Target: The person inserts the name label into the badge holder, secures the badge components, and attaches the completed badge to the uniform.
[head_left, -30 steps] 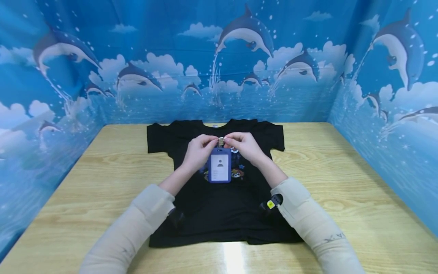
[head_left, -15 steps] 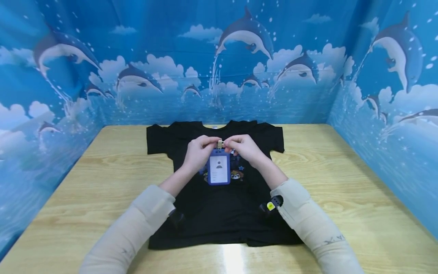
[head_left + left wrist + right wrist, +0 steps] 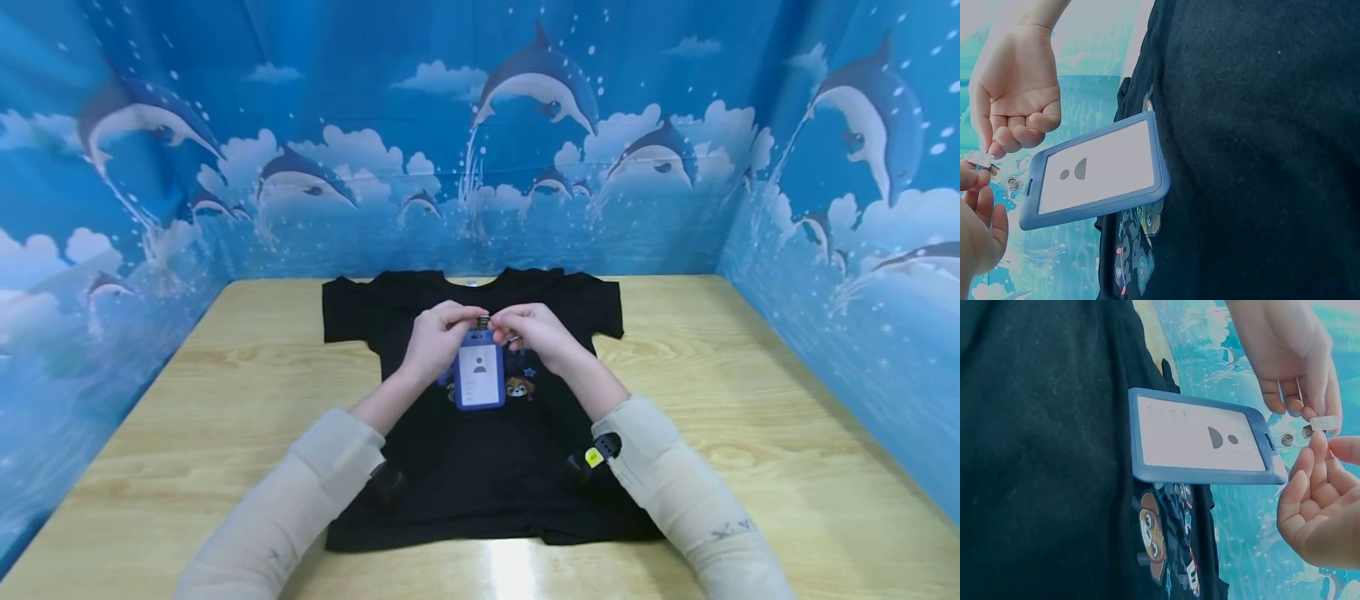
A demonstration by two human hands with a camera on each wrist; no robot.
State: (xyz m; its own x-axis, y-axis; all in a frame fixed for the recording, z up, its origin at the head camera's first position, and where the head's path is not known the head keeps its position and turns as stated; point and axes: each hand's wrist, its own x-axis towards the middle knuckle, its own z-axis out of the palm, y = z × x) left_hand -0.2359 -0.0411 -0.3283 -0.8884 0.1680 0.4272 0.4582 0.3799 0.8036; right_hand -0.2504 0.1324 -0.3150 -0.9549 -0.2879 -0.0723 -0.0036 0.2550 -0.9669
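A blue badge holder [image 3: 480,371] with a white card hangs by a clear strap from a small metal clip [image 3: 1324,423]. It is held over the chest print of a black T-shirt [image 3: 487,467] spread on the table. My left hand [image 3: 437,337] pinches the clip from the left between thumb and forefinger. From the right, my right hand [image 3: 534,335] also pinches the clip, its other fingers curled. Both wrist views show the holder tilted, apart from the hands, with the clip partly covered by fingertips. Whether the clip's mouth is parted cannot be made out.
The wooden table [image 3: 255,417] shows on both sides of the shirt. Blue curtains [image 3: 360,225] printed with dolphins enclose its back and sides. Near the cuffs, a dark wrist device with a yellow tag [image 3: 594,457] sits at the right wrist.
The clip has turned a little between the fingers and looks darker from above. My right fingers have shifted slightly on it. The whole head view has dropped a few pixels.
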